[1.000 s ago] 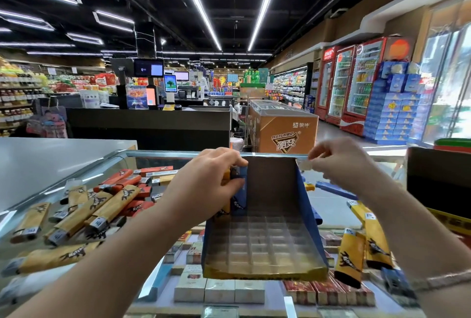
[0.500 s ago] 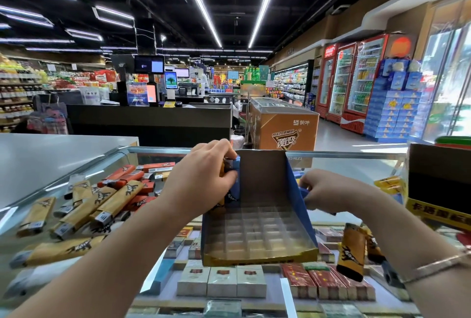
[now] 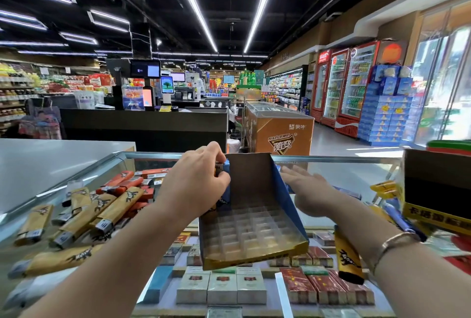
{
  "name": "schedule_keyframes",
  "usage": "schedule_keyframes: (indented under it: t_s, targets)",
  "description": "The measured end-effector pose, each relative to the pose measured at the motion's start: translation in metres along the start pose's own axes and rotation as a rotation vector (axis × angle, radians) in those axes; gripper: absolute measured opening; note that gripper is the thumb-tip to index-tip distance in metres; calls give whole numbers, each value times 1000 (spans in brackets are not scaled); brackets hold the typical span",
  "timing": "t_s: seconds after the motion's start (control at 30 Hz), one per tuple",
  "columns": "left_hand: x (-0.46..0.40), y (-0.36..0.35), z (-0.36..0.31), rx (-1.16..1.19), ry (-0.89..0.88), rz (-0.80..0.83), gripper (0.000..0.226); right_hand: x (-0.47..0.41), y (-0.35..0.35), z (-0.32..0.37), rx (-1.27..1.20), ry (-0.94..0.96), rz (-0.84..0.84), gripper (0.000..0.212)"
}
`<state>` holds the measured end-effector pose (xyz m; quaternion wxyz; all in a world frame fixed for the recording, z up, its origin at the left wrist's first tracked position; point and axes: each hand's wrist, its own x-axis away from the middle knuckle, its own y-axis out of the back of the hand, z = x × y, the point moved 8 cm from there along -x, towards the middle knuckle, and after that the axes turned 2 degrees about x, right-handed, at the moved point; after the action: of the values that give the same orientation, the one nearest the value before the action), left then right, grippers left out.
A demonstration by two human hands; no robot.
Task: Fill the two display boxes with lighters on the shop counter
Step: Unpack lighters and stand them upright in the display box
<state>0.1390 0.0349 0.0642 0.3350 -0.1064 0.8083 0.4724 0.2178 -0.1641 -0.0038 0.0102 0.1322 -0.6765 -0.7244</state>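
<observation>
We see 2 cardboard display boxes on the glass counter point(image 3: 344, 172): the blue one point(image 3: 254, 215) at centre, with its clear gridded tray, and a black-and-yellow one point(image 3: 438, 190) far right. Our left hand point(image 3: 196, 185) pinches its left wall; our right hand point(image 3: 305, 190) lies flat-fingered against its right wall. Many slim rectangular lighters point(image 3: 84, 213) lie scattered left; 1 yellow lighter point(image 3: 348, 256) lies near right.

Left hand point(image 3: 196, 182) grips the display box point(image 3: 251, 218) — right hand point(image 3: 304, 190) flat beside it.

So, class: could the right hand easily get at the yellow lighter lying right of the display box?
Probably yes: the right hand is open beside the display box, and the yellow lighter lies uncovered below its wrist.
</observation>
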Motion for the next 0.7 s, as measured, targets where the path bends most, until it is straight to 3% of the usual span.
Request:
schedule_keyframes:
  t_s: [0.3, 0.5, 0.6, 0.7]
  targets:
    - [-3, -3, 7, 46, -11, 31, 13, 0, -6, -5, 1, -39, 70, 65]
    - [-3, -5, 11, 81, 2, 46, 12, 5, -9, -5, -237, -68, 149, 57]
    - [-3, -4, 11, 95, 6, 51, 12, 3, -8, -3, -89, -33, 136, 60]
    - [-2, -4, 11, 116, 6, 53, 13, 5, -6, 0, 48, -8, 149, 44]
